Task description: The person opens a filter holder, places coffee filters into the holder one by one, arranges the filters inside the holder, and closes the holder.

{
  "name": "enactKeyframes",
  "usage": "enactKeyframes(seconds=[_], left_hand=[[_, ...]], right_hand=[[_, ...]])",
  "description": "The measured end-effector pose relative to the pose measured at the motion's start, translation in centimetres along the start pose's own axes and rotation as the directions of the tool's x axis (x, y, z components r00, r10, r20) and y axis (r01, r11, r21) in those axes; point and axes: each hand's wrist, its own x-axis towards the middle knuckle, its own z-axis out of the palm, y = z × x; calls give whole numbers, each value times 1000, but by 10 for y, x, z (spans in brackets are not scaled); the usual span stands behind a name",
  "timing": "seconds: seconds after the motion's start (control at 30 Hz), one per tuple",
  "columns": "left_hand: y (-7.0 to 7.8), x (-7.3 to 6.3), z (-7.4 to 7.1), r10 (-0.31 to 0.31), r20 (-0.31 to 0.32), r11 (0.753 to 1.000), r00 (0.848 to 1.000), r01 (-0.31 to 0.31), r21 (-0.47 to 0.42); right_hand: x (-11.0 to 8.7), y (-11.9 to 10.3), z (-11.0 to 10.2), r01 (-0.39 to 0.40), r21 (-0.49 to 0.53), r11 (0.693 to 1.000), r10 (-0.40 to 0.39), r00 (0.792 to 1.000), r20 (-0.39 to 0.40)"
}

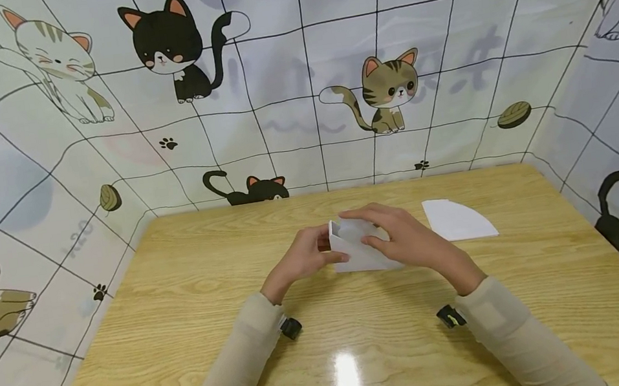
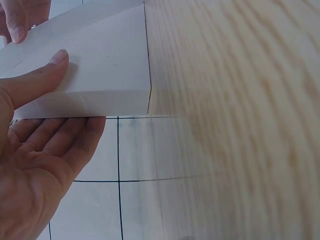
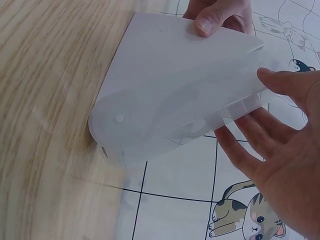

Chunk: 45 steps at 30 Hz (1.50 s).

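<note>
A white box stands upright on the wooden table. A clear plastic cover is fixed to it by a round pivot at a lower corner. My left hand grips the box's left end, thumb on the front face and fingers round the end wall. At the cover's upper edge my right hand pinches it between the thumb in front and fingers behind. In the left wrist view the box's plain end shows between left thumb and fingers. The cover stands partly raised, with an opening at the box's top left.
Right of the box, white fan-shaped paper lies flat on the table. A cat-print cloth hangs behind and along both sides. Small black cameras are strapped at both sleeve cuffs.
</note>
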Motion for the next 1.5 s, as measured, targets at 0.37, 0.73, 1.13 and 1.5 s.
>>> enactKeyframes(seconds=[0.37, 0.73, 1.13, 1.5], left_hand=[[1, -1, 0, 4, -11, 1000, 1000, -4, 1], [3, 0, -2, 9, -13, 1000, 1000, -9, 0], [1, -2, 0, -3, -14, 1000, 1000, 3, -1], [2, -1, 1, 3, -16, 1000, 1000, -3, -2]], right_hand=[[3, 2, -2, 5, 55, 998, -1, 998, -61], [5, 3, -8, 27, 51, 998, -22, 995, -97], [3, 0, -13, -3, 56, 998, 8, 997, -82], [1, 1, -13, -12, 68, 998, 19, 995, -101]])
